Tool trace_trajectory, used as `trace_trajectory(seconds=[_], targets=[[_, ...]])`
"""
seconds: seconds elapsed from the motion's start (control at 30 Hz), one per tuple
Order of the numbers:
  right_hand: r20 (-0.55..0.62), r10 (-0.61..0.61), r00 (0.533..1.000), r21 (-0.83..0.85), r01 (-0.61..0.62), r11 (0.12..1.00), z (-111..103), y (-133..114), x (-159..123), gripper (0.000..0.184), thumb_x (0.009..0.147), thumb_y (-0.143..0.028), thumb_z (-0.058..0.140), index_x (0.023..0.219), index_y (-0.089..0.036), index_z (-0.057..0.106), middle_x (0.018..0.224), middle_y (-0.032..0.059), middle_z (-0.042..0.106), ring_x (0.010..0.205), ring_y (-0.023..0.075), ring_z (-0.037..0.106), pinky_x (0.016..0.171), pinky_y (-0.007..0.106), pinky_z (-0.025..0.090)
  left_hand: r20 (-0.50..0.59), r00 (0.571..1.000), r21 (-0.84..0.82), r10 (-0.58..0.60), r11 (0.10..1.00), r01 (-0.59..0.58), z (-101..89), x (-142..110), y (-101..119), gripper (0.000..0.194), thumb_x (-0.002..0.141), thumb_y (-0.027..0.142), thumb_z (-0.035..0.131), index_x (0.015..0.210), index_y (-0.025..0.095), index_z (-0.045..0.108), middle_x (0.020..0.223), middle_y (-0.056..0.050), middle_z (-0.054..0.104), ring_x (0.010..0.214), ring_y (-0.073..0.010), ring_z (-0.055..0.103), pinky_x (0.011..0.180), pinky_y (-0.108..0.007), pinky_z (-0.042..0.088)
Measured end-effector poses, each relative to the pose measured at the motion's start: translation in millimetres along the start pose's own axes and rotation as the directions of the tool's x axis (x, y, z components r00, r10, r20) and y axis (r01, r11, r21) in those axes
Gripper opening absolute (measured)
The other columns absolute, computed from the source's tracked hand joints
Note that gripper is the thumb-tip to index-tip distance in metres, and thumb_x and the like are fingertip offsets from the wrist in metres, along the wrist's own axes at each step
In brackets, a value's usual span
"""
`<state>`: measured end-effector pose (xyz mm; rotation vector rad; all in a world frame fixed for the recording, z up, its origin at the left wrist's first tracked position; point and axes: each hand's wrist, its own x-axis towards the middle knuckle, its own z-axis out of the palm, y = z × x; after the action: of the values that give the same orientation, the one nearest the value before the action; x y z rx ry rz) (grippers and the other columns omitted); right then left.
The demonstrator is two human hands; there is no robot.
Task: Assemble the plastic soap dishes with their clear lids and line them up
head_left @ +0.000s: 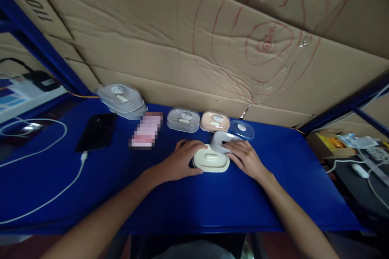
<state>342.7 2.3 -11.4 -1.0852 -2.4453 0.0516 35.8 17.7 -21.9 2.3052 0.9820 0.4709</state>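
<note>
A cream oval soap box [211,160] lies on the blue table [188,198] between my hands. My left hand [181,161] rests against its left side, fingers curled round something dark beside the box. My right hand [246,158] lies at its right side, fingers stretched over a white-grey box part [219,141] behind the cream box. A clear lid [242,129] sits just beyond that part.
Along the cardboard wall stand a grey box [183,119], a pink box [214,121] and a stack of grey boxes [122,100]. A black phone [97,131] with a white cable [65,188] lies at left, a pink packet [146,130] beside it. Clutter sits off the right edge.
</note>
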Motion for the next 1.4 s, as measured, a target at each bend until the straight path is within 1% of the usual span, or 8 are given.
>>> trace_trajectory(seconds=[0.17, 0.27, 0.33, 0.53, 0.77, 0.9, 1.2, 1.4], targets=[[0.017, -0.042, 0.999, 0.012, 0.041, 0.999, -9, -16, 4, 0.037, 0.108, -0.032, 0.056, 0.145, -0.026, 0.061, 0.134, 0.0076, 0.074, 0.121, 0.0255, 0.07, 0.1, 0.046, 0.053, -0.082, 0.995, -0.039, -0.064, 0.997, 0.061, 11.7, 2, 4, 0.094, 0.076, 0.028, 0.085, 0.154, 0.031, 0.033, 0.158, -0.011, 0.051, 0.147, -0.0366, 0.046, 0.121, -0.059, 0.025], [0.067, -0.125, 0.99, 0.031, 0.123, 0.992, -1, -34, 8, 0.037, 0.108, -0.032, 0.056, 0.145, -0.027, 0.061, 0.137, 0.0062, 0.072, 0.124, 0.0245, 0.068, 0.104, 0.045, 0.052, -0.152, 0.983, -0.075, -0.103, 0.993, 0.093, 16.3, 3, -1, 0.109, 0.077, 0.026, 0.083, 0.161, 0.032, 0.015, 0.162, -0.013, 0.046, 0.146, -0.0362, 0.047, 0.119, -0.058, 0.027], [0.081, -0.159, 0.984, 0.018, 0.159, 0.987, 6, -42, 10, 0.037, 0.108, -0.032, 0.055, 0.145, -0.026, 0.061, 0.14, 0.0067, 0.071, 0.126, 0.0246, 0.066, 0.107, 0.046, 0.05, -0.161, 0.983, -0.091, -0.088, 0.993, 0.074, 16.5, 3, -4, 0.112, 0.078, 0.024, 0.082, 0.163, 0.033, 0.011, 0.161, -0.013, 0.047, 0.145, -0.0357, 0.048, 0.119, -0.057, 0.029], [0.116, -0.151, 0.982, -0.021, 0.154, 0.988, 16, -40, 10, 0.036, 0.109, -0.031, 0.053, 0.144, -0.024, 0.061, 0.143, 0.0072, 0.069, 0.13, 0.0249, 0.064, 0.111, 0.047, 0.049, -0.096, 0.993, -0.065, -0.064, 0.996, 0.058, 13.2, 2, -6, 0.117, 0.076, 0.031, 0.087, 0.164, 0.034, 0.01, 0.164, -0.014, 0.043, 0.148, -0.038, 0.044, 0.119, -0.057, 0.031], [0.12, -0.19, 0.974, -0.03, 0.195, 0.98, 20, -34, 8, 0.037, 0.11, -0.026, 0.05, 0.145, -0.021, 0.06, 0.147, 0.0075, 0.066, 0.135, 0.0221, 0.062, 0.115, 0.044, 0.05, -0.124, 0.99, 0.033, -0.063, 0.997, 0.068, 19.0, 5, -7, 0.092, 0.085, 0.043, 0.08, 0.16, 0.035, 0.027, 0.161, -0.01, 0.048, 0.147, -0.037, 0.044, 0.117, -0.055, 0.03], [0.121, -0.201, 0.972, -0.034, 0.206, 0.978, 22, -32, 7, 0.037, 0.11, -0.022, 0.049, 0.145, -0.019, 0.06, 0.147, 0.0082, 0.066, 0.135, 0.0215, 0.062, 0.115, 0.042, 0.05, -0.141, 0.987, 0.075, -0.075, 0.993, 0.086, 18.2, 7, -8, 0.087, 0.085, 0.045, 0.08, 0.157, 0.033, 0.032, 0.157, -0.01, 0.053, 0.144, -0.0367, 0.047, 0.115, -0.054, 0.031], [0.114, -0.168, 0.979, 0.031, 0.165, 0.986, 17, -34, 11, 0.036, 0.109, -0.028, 0.052, 0.144, -0.023, 0.061, 0.144, 0.0075, 0.068, 0.133, 0.0222, 0.064, 0.114, 0.045, 0.051, -0.128, 0.991, 0.092, -0.048, 0.994, 0.06, 17.1, 6, -7, 0.087, 0.086, 0.046, 0.078, 0.159, 0.034, 0.031, 0.157, -0.01, 0.054, 0.143, -0.0361, 0.049, 0.115, -0.053, 0.03], [0.043, -0.147, 0.988, 0.107, 0.142, 0.984, 14, -24, 7, 0.043, 0.11, -0.031, 0.05, 0.152, -0.025, 0.052, 0.149, 0.0079, 0.064, 0.142, 0.0227, 0.056, 0.118, 0.047, 0.048, -0.15, 0.987, 0.07, -0.058, 0.995, 0.069, 14.6, 6, -5, 0.086, 0.086, 0.046, 0.078, 0.158, 0.033, 0.033, 0.157, -0.011, 0.053, 0.143, -0.0366, 0.049, 0.116, -0.053, 0.031]])
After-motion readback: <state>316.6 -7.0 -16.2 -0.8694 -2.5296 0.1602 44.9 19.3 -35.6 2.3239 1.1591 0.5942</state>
